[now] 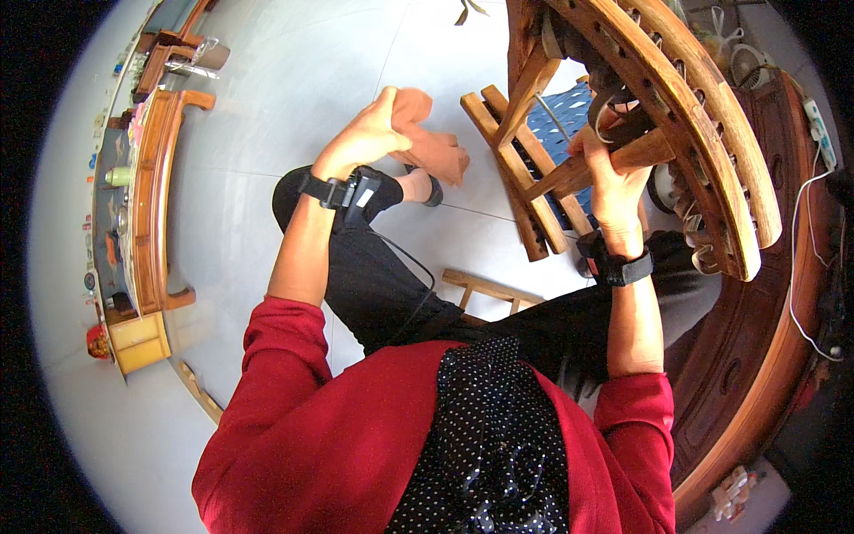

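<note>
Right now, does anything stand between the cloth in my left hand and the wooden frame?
Nothing visible does: pale floor shows in the gap between the cloth in the left hand and the wooden frame, which the right hand grips.

The rag (pixel 438 162) is dull, crumpled cloth, the frame (pixel 654 149) is smooth, shiny wood, and the apron (pixel 489 436) looks glossy.

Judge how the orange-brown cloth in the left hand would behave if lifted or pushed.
The cloth is probably floppy: it hangs in loose folds from the left hand. It looks light, being small and held one-handed. Pushed, it would likely bunch up, being already creased.
</note>
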The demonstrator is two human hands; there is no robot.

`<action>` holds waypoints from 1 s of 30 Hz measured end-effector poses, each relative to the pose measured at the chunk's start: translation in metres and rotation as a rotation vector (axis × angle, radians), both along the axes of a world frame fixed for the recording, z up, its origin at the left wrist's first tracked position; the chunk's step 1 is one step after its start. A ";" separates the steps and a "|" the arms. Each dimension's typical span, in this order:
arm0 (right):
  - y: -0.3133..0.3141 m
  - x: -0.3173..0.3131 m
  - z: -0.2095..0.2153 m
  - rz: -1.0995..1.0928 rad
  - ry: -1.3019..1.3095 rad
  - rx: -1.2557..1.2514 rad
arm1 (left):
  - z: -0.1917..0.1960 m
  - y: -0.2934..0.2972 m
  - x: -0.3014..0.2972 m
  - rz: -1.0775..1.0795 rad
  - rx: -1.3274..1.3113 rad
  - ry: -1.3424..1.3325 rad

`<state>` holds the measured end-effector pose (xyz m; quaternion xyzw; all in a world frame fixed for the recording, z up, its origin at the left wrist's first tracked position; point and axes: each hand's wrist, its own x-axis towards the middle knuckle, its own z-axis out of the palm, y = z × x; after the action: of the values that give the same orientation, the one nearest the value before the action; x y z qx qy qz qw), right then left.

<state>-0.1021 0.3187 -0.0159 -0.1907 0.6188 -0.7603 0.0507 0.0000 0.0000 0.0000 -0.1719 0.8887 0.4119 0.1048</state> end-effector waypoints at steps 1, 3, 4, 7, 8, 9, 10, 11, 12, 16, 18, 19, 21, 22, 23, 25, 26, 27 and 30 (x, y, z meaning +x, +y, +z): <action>-0.001 0.000 0.000 0.003 -0.017 -0.003 | -0.003 0.004 0.001 -0.018 -0.056 0.041; -0.008 -0.009 0.008 -0.002 0.033 -0.030 | 0.007 0.003 -0.009 -0.039 -0.270 0.070; -0.010 -0.010 0.006 -0.010 0.068 -0.043 | 0.005 0.004 -0.011 -0.042 -0.416 0.026; -0.003 0.000 0.006 -0.017 0.061 0.001 | -0.010 0.010 -0.005 0.015 -0.561 -0.044; -0.003 -0.002 0.007 -0.014 0.055 0.008 | -0.014 0.006 -0.009 0.051 -0.582 -0.027; -0.003 -0.002 0.008 -0.028 0.076 0.012 | -0.019 0.002 -0.010 0.046 -0.602 -0.076; -0.004 -0.002 0.009 -0.037 0.080 0.019 | -0.025 -0.001 -0.011 0.039 -0.620 -0.128; -0.004 0.000 0.009 -0.039 0.063 0.023 | -0.031 -0.005 -0.012 0.031 -0.641 -0.153; -0.004 0.001 0.010 -0.043 0.070 0.023 | -0.040 -0.006 -0.010 0.113 -0.498 -0.092; -0.005 0.001 0.009 -0.037 0.058 0.021 | -0.071 -0.004 -0.003 0.511 0.249 0.065; -0.004 0.001 0.009 -0.038 0.058 0.028 | -0.078 -0.005 0.000 0.636 0.759 0.071; -0.003 0.001 0.009 -0.036 0.061 0.027 | -0.081 -0.007 0.003 0.599 0.801 0.042; -0.003 0.002 0.009 -0.035 0.061 0.024 | -0.087 -0.009 0.008 0.496 0.921 0.027; -0.004 0.002 0.009 -0.036 0.059 0.022 | -0.092 -0.008 0.009 0.498 0.974 0.016; -0.004 0.001 0.009 -0.039 0.037 0.023 | -0.095 -0.008 0.010 0.492 1.021 0.016; -0.003 0.000 0.008 -0.037 0.076 0.047 | -0.100 -0.009 0.011 0.468 1.119 0.022; -0.003 0.000 0.007 -0.031 0.067 0.065 | -0.102 -0.009 0.011 0.505 1.165 0.008; -0.003 0.000 0.006 -0.036 0.093 0.070 | -0.104 -0.008 0.010 0.533 1.217 0.000; -0.004 -0.001 0.006 -0.042 0.100 0.070 | -0.102 0.000 0.011 0.619 1.241 0.019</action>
<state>-0.1028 0.3150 -0.0099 -0.2138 0.6506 -0.7287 0.0103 0.0115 -0.0003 -0.1025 -0.3223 0.3999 0.8564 0.0536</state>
